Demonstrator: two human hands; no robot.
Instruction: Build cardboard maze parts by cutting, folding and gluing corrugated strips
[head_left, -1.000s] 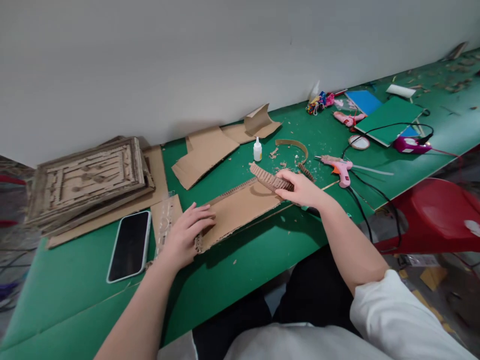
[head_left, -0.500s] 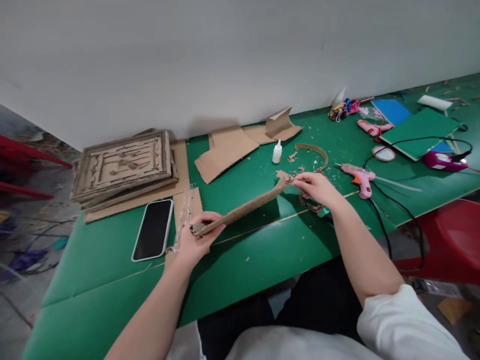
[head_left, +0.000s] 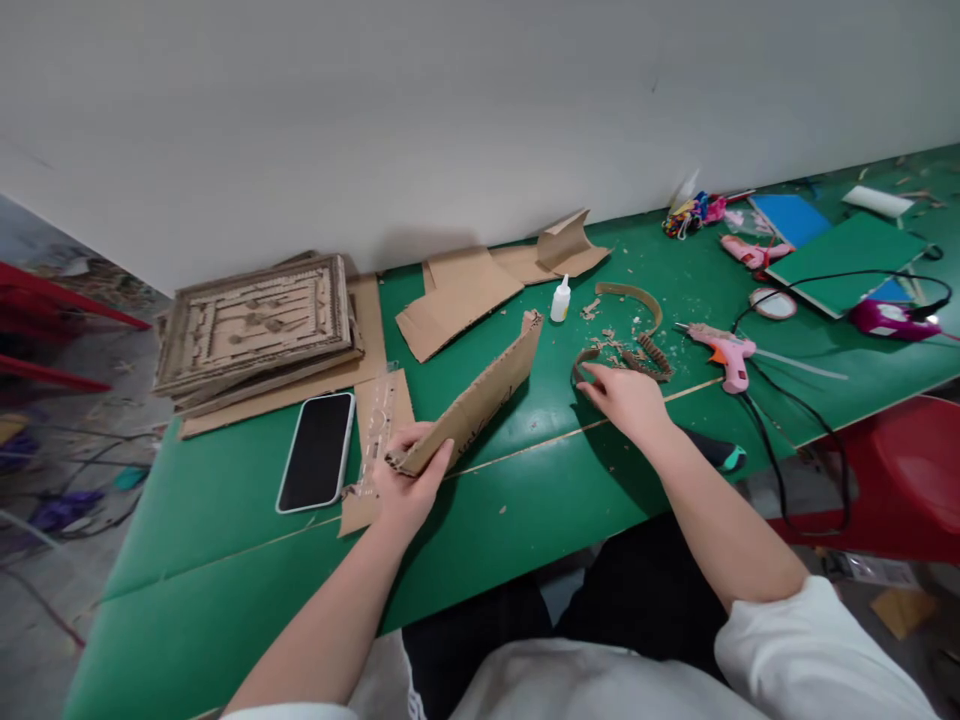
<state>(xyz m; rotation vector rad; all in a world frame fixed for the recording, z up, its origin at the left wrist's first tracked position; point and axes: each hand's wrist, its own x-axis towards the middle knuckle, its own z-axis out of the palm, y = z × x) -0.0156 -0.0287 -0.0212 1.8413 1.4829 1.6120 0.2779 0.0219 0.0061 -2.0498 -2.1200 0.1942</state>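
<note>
My left hand (head_left: 411, 475) grips one end of a folded-looking cardboard piece (head_left: 480, 395), which is tilted up off the table with dark writing on its lower side. Its far end is free of my other hand. To the right, my right hand (head_left: 624, 398) is low over the table, its fingers pinched on a curled, thin cardboard strip (head_left: 580, 364). Beside those fingers lie torn brown scraps (head_left: 616, 345) and a ridged corrugated strip (head_left: 654, 355). A tool with a black and teal handle (head_left: 716, 450) lies partly under my right forearm.
A white glue bottle (head_left: 560, 300) stands behind the scraps. A phone (head_left: 319, 450), a clear ruler (head_left: 377, 430) and stacked cardboard relief panels (head_left: 259, 325) are at left. Flat cardboard (head_left: 457, 300) lies by the wall. A pink glue gun (head_left: 724, 352) with cables rests right.
My right hand has come away from the cardboard's far end and moved down, with a thin strip at its fingers. The cardboard in my left hand has turned, its face showing more.
</note>
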